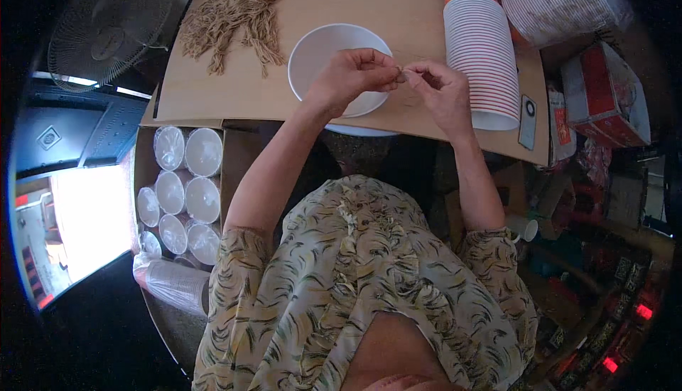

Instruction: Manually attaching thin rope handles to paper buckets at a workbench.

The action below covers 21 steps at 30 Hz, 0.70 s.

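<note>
— What have you got in your hands?

— My left hand [353, 78] and right hand [442, 91] meet fingertip to fingertip, pinching a thin strand of twine [402, 72] above the white paper bowl [312, 53]. I see nothing in the bowl.

— Other containers?

— A nested stack of striped cups [482, 53] lies beside my right hand; a cardboard box [238, 156] under the table holds wrapped cup stacks [186, 192].
</note>
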Available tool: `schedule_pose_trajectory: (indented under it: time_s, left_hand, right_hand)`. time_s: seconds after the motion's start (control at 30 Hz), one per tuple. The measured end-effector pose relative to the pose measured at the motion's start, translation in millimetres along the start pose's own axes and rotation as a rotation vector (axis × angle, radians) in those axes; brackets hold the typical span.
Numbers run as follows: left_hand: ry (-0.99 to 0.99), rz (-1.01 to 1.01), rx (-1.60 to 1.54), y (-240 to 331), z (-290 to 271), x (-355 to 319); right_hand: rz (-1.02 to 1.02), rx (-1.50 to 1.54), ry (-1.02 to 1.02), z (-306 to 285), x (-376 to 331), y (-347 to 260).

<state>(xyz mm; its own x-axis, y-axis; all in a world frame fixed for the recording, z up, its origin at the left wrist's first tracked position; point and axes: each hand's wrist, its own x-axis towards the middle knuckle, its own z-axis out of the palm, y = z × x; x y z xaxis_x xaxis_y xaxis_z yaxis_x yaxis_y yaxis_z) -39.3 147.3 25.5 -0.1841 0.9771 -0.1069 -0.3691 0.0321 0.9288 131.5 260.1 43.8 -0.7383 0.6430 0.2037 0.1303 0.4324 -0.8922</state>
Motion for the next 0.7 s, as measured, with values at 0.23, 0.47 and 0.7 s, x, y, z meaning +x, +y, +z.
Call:
schedule_pose_trajectory:
  time_s: [0.23, 0.47, 0.7]
  left_hand:
    - [-0.033, 0.044, 0.041, 3.3, -3.6, -1.6]
    - [-0.023, -0.04, 0.068, 16.0, 5.6, -5.0]
    - [0.008, 0.049, 0.048, 13.8, 15.7, -8.6]
  right_hand:
    - [0.033, 0.037, -0.112, -15.3, 6.5, -20.3]
    - [-0.201, -0.102, -0.052, -31.5, 12.1, -9.3]
    - [0.023, 0.253, -0.141, -29.7, 1.5, -47.3]
